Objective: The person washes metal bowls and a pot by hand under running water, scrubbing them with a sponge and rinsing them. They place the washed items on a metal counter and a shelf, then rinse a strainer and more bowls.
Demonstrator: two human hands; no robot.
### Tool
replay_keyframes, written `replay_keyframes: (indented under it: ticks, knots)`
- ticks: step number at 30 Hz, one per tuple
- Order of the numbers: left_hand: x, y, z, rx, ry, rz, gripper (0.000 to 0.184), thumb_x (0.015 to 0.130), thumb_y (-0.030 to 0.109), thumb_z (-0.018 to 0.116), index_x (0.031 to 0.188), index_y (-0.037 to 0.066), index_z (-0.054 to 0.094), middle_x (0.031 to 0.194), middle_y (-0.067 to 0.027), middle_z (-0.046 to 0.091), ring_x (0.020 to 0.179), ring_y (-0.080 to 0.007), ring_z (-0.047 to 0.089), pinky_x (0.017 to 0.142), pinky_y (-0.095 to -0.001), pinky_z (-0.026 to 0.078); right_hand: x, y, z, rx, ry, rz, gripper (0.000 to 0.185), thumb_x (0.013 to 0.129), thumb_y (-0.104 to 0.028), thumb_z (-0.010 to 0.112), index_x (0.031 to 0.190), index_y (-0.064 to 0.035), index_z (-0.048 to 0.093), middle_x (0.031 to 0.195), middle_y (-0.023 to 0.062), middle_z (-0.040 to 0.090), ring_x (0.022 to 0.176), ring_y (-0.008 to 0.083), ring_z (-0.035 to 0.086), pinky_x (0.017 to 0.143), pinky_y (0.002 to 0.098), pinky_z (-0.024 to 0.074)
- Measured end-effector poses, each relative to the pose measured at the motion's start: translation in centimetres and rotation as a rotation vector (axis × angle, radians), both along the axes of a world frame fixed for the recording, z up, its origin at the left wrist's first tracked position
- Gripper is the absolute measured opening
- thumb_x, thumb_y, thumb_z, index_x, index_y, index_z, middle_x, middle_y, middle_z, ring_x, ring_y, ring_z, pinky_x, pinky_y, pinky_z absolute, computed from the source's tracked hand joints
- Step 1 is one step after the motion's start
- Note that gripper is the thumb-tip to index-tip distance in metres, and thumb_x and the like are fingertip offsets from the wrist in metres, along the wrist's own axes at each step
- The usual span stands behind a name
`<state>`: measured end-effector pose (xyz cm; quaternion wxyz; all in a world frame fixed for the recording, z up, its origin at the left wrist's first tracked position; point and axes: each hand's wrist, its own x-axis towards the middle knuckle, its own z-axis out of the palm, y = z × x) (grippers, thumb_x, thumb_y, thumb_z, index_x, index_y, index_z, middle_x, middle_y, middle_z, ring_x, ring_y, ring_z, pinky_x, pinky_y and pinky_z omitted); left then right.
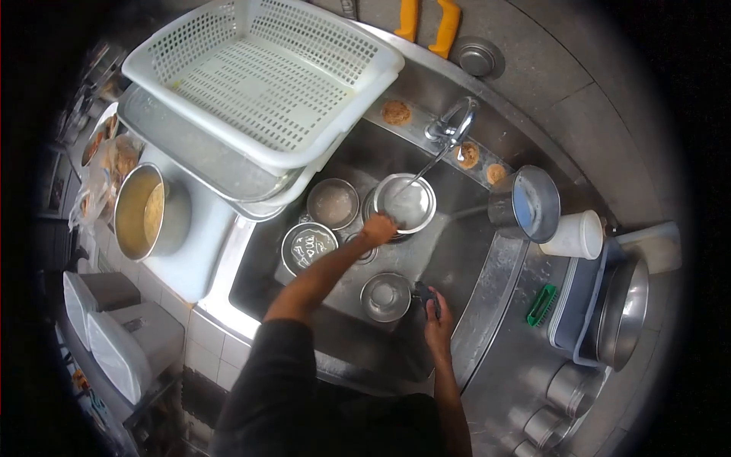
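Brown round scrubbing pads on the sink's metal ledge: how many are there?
3: one pad left of the shiny metal faucet, another pad just right of it, a third pad farther right. More could hide behind the silver metal pot.

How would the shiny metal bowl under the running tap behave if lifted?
The metal bowl would probably feel slippery, since water from the tap falls into it. Being metal, it looks stiff. Its wide, open top suggests water could slosh out if tilted.
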<state>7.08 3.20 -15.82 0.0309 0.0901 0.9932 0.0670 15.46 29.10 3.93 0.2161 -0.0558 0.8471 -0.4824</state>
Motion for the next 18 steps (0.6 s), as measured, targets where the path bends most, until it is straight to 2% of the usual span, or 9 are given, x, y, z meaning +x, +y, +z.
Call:
replay_keyframes:
  ticks: [2, 4, 7, 9, 11, 12, 15, 17, 18]
  knots:
    - [1.4, -2.7, 1.0, 0.183, 0.175, 0.198, 0.035, 0.091, 0.020, 0.045, 0.124, 0.021, 0.057, 0.100, -0.0103, 0.069, 0.093, -0.0262, 0.067, 0.086, -0.0425, 0.050, -0.2, 1.1, -0.4, -0.024, 0.020, -0.007, 0.043, 0.098, -0.033, 0.053, 0.127, -0.0007, 0.055, 0.123, 0.0117, 0.059, 0.115, 0.0201, 0.054, 0.100, 0.0314, 0.0391]
    - [1.7, -3.5, 2.9, 0.083, 0.038, 0.043, 0.035, 0.090, 0.021, 0.046, 0.123, 0.020, 0.057, 0.126, -0.0124, 0.058, 0.107, -0.0300, 0.062, 0.088, -0.0443, 0.050, 0.1, 1.5, -1.3, -0.043, -0.002, -0.029, 0.042, 0.099, -0.033, 0.050, 0.128, -0.0018, 0.054, 0.125, 0.0128, 0.059, 0.116, 0.0225, 0.054, 0.100, 0.0332, 0.0388]
    - [-0.8, -3.2, 2.8, 0.149, -0.081, 0.255, 0.010, 0.077, 0.020, 0.059, 0.074, 0.016, 0.067, 0.072, -0.0058, 0.067, 0.068, -0.0239, 0.066, 0.061, -0.0395, 0.052, 0.4, 1.2, -3.4, 0.032, 0.107, 0.097, 0.045, 0.099, -0.036, 0.048, 0.128, -0.0015, 0.054, 0.127, 0.0147, 0.057, 0.117, 0.0255, 0.054, 0.101, 0.0349, 0.0391]
    - [-1.2, -1.4, -0.8, 0.126, -0.137, 0.332, 0.020, 0.082, 0.024, 0.059, 0.088, 0.010, 0.073, 0.086, -0.0128, 0.069, 0.074, -0.0271, 0.067, 0.063, -0.0413, 0.052, 0.6, 0.2, -3.2, 0.093, 0.112, 0.118, 0.050, 0.099, -0.040, 0.047, 0.127, 0.0006, 0.054, 0.128, 0.0166, 0.056, 0.116, 0.0272, 0.055, 0.100, 0.0364, 0.0403]
    - [0.2, -0.5, 2.4, 0.359, 0.140, 0.360, 0.018, 0.081, 0.026, 0.061, 0.084, 0.012, 0.072, 0.083, -0.0135, 0.069, 0.076, -0.0309, 0.067, 0.071, -0.0470, 0.051, -0.1, 1.7, -9.2, -0.062, -0.006, 0.164, 0.049, 0.099, -0.038, 0.046, 0.127, 0.0017, 0.053, 0.129, 0.0194, 0.055, 0.117, 0.0295, 0.054, 0.100, 0.0371, 0.0403]
    - [-1.2, -2.0, 5.0, 0.115, -0.075, 0.085, 0.018, 0.080, 0.027, 0.062, 0.082, 0.012, 0.072, 0.089, -0.0139, 0.070, 0.085, -0.0299, 0.067, 0.075, -0.0453, 0.051, -0.4, 1.8, -9.4, 0.030, 0.113, 0.242, 0.047, 0.100, -0.036, 0.046, 0.127, 0.0020, 0.053, 0.129, 0.0203, 0.054, 0.117, 0.0303, 0.054, 0.100, 0.0373, 0.0403]
    - [-0.3, -4.3, 10.7, 0.405, -0.138, 0.376, 0.015, 0.078, 0.026, 0.064, 0.081, 0.012, 0.072, 0.094, -0.0113, 0.070, 0.088, -0.0283, 0.068, 0.078, -0.0430, 0.051, -2.0, 2.7, -9.5, 0.077, 0.158, 0.243, 0.044, 0.100, -0.030, 0.046, 0.129, 0.0023, 0.052, 0.129, 0.0207, 0.054, 0.117, 0.0315, 0.054, 0.101, 0.0381, 0.0401]
    - [-1.7, -6.4, 9.7, 1.129, 0.454, 0.974, 0.016, 0.076, 0.024, 0.065, 0.085, 0.012, 0.070, 0.094, -0.0092, 0.070, 0.087, -0.0285, 0.067, 0.079, -0.0415, 0.052, -4.6, 1.6, -8.1, 0.010, 0.171, 0.121, 0.044, 0.100, -0.029, 0.046, 0.130, 0.0022, 0.051, 0.129, 0.0207, 0.054, 0.117, 0.0317, 0.054, 0.100, 0.0384, 0.0402]
    - [-1.7, -8.2, 9.2, 1.251, 0.459, 1.014, 0.020, 0.077, 0.027, 0.064, 0.088, 0.011, 0.070, 0.096, -0.0096, 0.070, 0.088, -0.0276, 0.067, 0.080, -0.0411, 0.052, -6.0, 1.0, -7.1, -0.041, 0.187, -0.024, 0.044, 0.100, -0.029, 0.046, 0.130, 0.0021, 0.051, 0.129, 0.0207, 0.055, 0.116, 0.0319, 0.054, 0.100, 0.0386, 0.0403]
